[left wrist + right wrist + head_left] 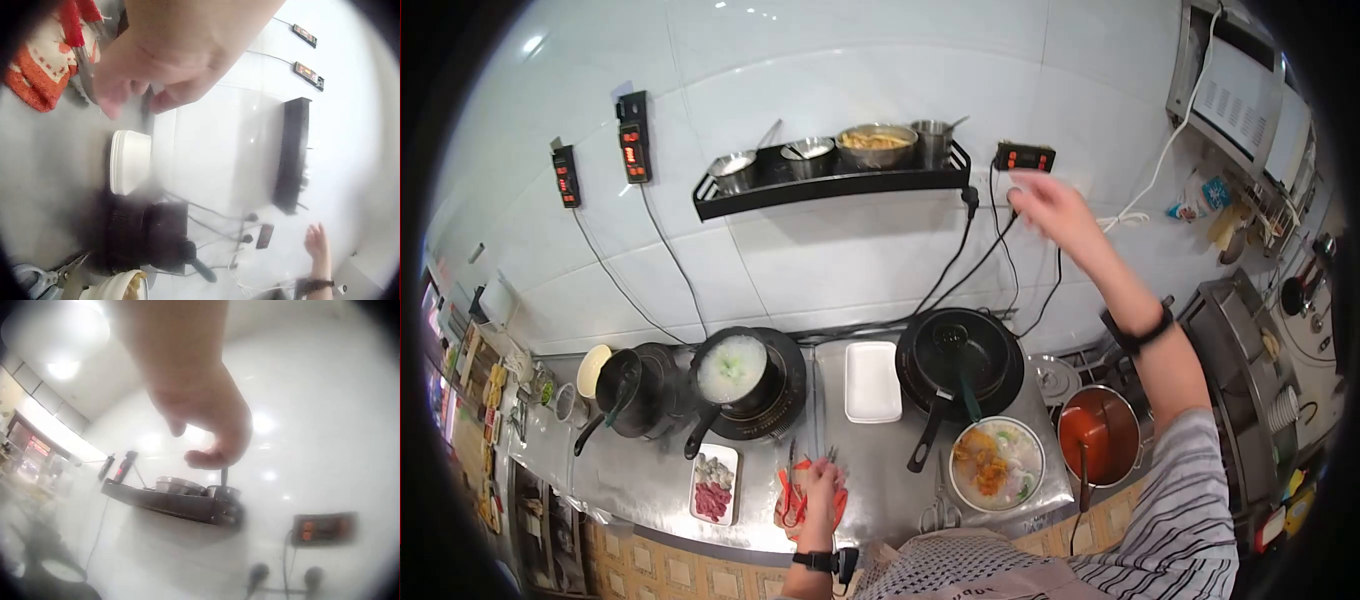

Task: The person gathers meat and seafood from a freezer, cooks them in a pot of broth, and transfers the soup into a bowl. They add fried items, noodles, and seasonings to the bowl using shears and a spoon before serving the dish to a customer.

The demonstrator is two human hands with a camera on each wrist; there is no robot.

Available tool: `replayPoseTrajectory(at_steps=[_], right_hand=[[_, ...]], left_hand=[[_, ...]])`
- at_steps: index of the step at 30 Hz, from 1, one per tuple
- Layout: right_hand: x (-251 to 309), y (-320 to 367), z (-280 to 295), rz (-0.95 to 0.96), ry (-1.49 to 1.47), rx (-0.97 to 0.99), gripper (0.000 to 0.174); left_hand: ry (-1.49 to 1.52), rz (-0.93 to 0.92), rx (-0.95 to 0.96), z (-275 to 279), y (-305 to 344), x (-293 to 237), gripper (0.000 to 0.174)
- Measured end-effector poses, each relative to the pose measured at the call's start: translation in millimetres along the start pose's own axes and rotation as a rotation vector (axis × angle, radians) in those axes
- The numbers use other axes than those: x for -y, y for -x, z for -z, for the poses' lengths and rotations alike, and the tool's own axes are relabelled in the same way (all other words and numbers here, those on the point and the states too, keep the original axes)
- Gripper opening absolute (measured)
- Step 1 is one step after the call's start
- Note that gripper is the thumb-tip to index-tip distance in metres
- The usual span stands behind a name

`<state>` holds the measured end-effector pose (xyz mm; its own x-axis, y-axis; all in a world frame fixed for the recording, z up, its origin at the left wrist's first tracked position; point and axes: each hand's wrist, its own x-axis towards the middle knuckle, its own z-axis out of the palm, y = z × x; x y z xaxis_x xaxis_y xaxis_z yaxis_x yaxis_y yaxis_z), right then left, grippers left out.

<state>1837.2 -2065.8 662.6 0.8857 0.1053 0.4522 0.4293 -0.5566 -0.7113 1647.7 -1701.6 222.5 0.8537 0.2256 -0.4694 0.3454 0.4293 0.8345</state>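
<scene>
My left hand hovers over or rests on a red-and-white patterned cloth at the counter's front; contact is unclear. In the left wrist view, the fingers of this left hand bend loosely with a gap to the thumb, beside a metal utensil. Raised before the tiled wall, my right hand is just below and right of a black control panel with red lights. The right wrist view shows the right hand with bent fingers, spread from one another, and nothing between them.
A wall shelf carries metal bowls. Along the counter are a steaming pot, a white tray, black pans, a filled bowl, a meat dish and scissors. A pot of red sauce stands right. Cables hang down the wall.
</scene>
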Motion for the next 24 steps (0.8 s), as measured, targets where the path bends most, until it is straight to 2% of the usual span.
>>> replayPoseTrajectory(at_steps=[1, 2, 3, 5, 8, 11, 14, 16, 17, 18, 20, 21, 22, 24], right_hand=[[-3.7, -40.8, -8.8, 0.014, -0.067, -0.01, 0.058], [6.8, -67.6, -22.0, -0.009, -0.016, -0.116, 0.068], [7.1, -97.3, -31.2, -0.07, 0.018, -0.132, 0.078], [2.5, -135.5, -46.0, -0.135, -0.192, -0.067, 0.06], [-3.7, -169.1, -54.2, -0.068, -0.092, -0.092, 0.033], [12.4, -165.8, -49.8, 0.518, 0.477, -0.285, 0.016], [27.0, -150.3, -36.2, 0.699, 0.714, -0.152, 0.015], [26.5, -138.1, -21.7, 0.829, 0.83, -0.213, 0.016], [28.4, -119.6, -12.0, 0.835, 0.775, -0.256, 0.018], [32.3, -98.1, 1.9, 0.833, 0.725, -0.298, 0.021], [33.5, -43.4, 31.0, 0.441, 0.625, -0.229, 0.025], [17.8, -14.4, 46.1, 0.334, 0.447, -0.175, 0.025], [0.7, 14.6, 65.0, 0.235, 0.27, -0.141, 0.026], [-19.0, 98.5, 82.5, 0.079, 0.199, -0.012, 0.027]], left_hand=[[0.037, 0.006, -0.007, 3.9, 9.5, -4.4, 0.04], [0.063, 0.004, -0.008, 5.8, 20.2, -11.0, 0.039], [0.089, 0.006, -0.008, 6.4, 32.7, -15.3, 0.038], [0.157, -0.009, -0.026, 14.5, 41.0, -8.2, 0.034], [0.178, 0.008, -0.088, 33.5, 55.1, -5.7, 0.03], [0.138, -0.014, -0.178, 46.3, 64.2, -3.6, 0.024], [0.166, -0.034, -0.17, 50.5, 65.0, -2.4, 0.021], [0.17, -0.052, -0.129, 55.8, 55.6, 6.3, 0.02], [0.159, -0.07, -0.113, 53.5, 55.1, 4.2, 0.017], [0.128, -0.065, -0.158, 46.8, 55.8, -0.9, 0.013], [0.092, -0.128, -0.095, 39.0, 56.6, -6.9, 0.008], [0.118, -0.078, -0.081, 38.9, 56.2, -6.1, 0.006], [0.081, -0.036, -0.046, 41.4, 52.5, -4.8, 0.008], [0.037, 0.015, -0.081, 34.2, 59.9, -11.4, 0.016]])
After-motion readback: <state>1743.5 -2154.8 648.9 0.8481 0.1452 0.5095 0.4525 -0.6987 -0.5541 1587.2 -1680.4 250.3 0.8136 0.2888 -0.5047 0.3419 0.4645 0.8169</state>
